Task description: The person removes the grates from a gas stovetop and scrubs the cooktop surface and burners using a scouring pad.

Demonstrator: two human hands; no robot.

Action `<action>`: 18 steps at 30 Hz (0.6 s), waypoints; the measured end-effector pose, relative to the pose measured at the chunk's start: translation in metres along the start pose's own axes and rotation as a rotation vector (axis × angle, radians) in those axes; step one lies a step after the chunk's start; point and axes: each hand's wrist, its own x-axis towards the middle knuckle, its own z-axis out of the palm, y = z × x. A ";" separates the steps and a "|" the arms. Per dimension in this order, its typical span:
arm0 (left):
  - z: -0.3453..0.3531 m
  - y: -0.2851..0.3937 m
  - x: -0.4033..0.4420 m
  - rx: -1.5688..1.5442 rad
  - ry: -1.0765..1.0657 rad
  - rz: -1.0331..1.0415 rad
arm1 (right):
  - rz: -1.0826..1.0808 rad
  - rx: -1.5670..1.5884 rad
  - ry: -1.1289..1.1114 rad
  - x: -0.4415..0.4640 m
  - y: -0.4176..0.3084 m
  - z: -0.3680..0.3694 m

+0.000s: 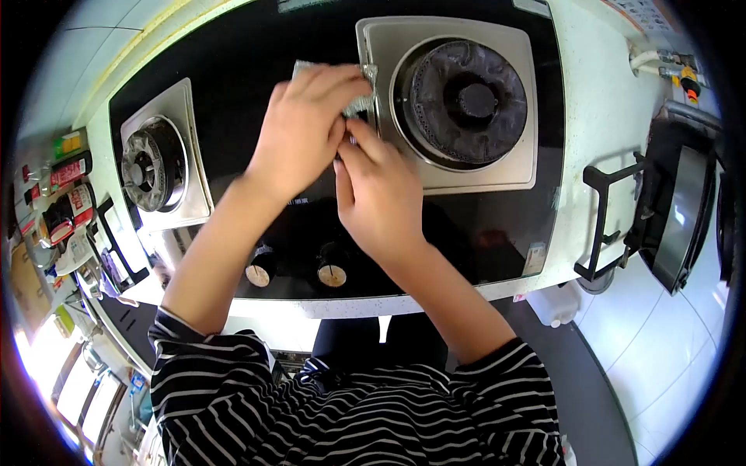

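Both of my hands meet over the black glass top of the gas stove (482, 225), just left of the large right burner (475, 101). A crinkled silver piece that looks like foil (364, 102) shows beneath and between my fingers. My left hand (307, 128) is curled over it, palm down. My right hand (378, 175) has its fingers pinched together close to the left fingertips, at the foil's lower edge. What the right fingertips hold is hidden. The left burner (148, 169) sits on its own metal plate.
Two control knobs (332, 274) are at the stove's front. A black pan support (598, 217) stands on the right counter beside a dark pan-like object (676, 210). Another black support (116, 248) and packages (74, 198) are at the left. A white jug (553, 303) is below.
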 end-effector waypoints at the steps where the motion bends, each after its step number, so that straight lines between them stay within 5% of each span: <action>1: 0.001 0.004 -0.008 0.008 0.007 -0.003 | 0.000 -0.003 -0.003 -0.005 -0.001 -0.001; 9: 0.027 -0.028 0.040 0.102 0.123 0.020 | 0.058 -0.061 0.025 0.023 0.005 0.004; 13: 0.016 -0.038 0.074 -0.063 -0.030 0.309 | 0.112 -0.022 0.030 0.027 0.004 0.002; 18: 0.011 -0.025 0.068 -0.116 -0.191 0.363 | 0.052 -0.093 0.032 0.007 0.004 0.007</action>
